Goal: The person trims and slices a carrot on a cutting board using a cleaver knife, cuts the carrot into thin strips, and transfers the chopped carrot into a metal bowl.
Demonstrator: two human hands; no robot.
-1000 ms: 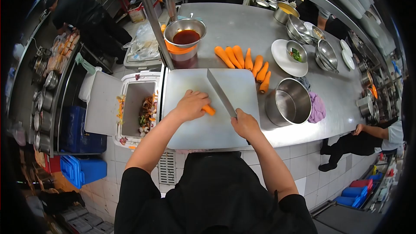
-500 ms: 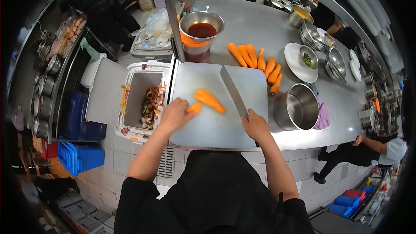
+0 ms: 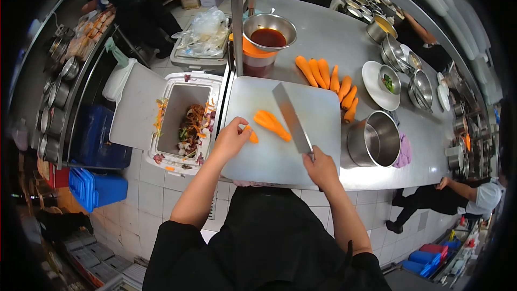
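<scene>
A white cutting board (image 3: 253, 164) lies before me on the steel counter. My left hand (image 3: 231, 139) is at its left side, fingertips pinched on a small cut carrot piece (image 3: 253, 136). Just to the right lies a larger peeled carrot piece (image 3: 272, 125), touched by neither hand. My right hand (image 3: 321, 168) is closed around the handle of a wide-bladed kitchen knife (image 3: 292, 118). The blade points away from me, right of the larger piece, over the board. Several whole peeled carrots (image 3: 326, 73) lie along the board's far right edge.
Left of the board stands an open bin (image 3: 167, 110) with vegetable scraps. A steel bowl of dark red liquid (image 3: 268, 37) sits behind the board. A steel pot (image 3: 373, 139), a white plate (image 3: 371, 89) and a purple cloth (image 3: 404, 151) are on the right. Other people stand around.
The small carrot piece has turned, its right end now pointing toward me, with my left fingers closed on it. The knife stays right of the larger piece. The camera view has shifted slightly.
</scene>
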